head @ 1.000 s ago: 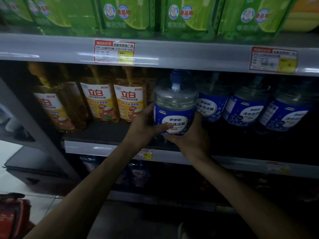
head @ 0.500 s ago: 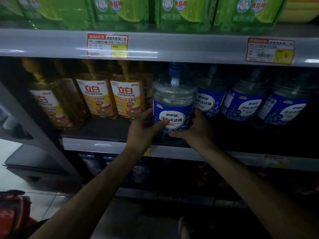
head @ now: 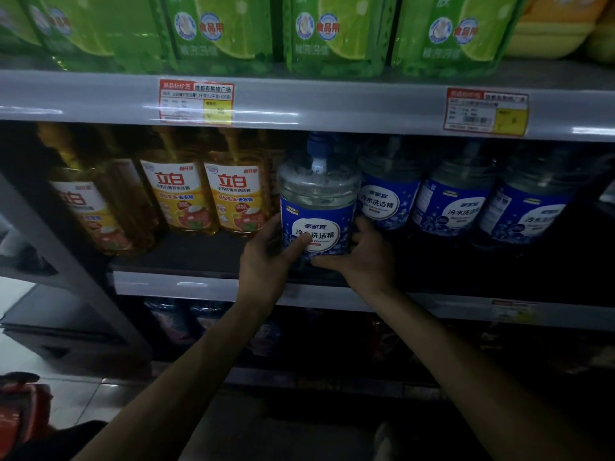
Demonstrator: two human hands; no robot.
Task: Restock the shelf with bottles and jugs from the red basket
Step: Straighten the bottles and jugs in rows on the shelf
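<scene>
Gripping blue-labelled detergent jug [head: 317,207] between left hand [head: 266,264] and right hand [head: 364,257], both curled round it. Just right of yellow detergent bottles [head: 238,197].

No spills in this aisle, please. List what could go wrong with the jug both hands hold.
The jug stands near the front edge of the shelf; let go here, it might tip off. The left hand and right hand hold it low, so its top could lean. Pushed in crooked, it may bump the yellow bottle beside it.
</scene>
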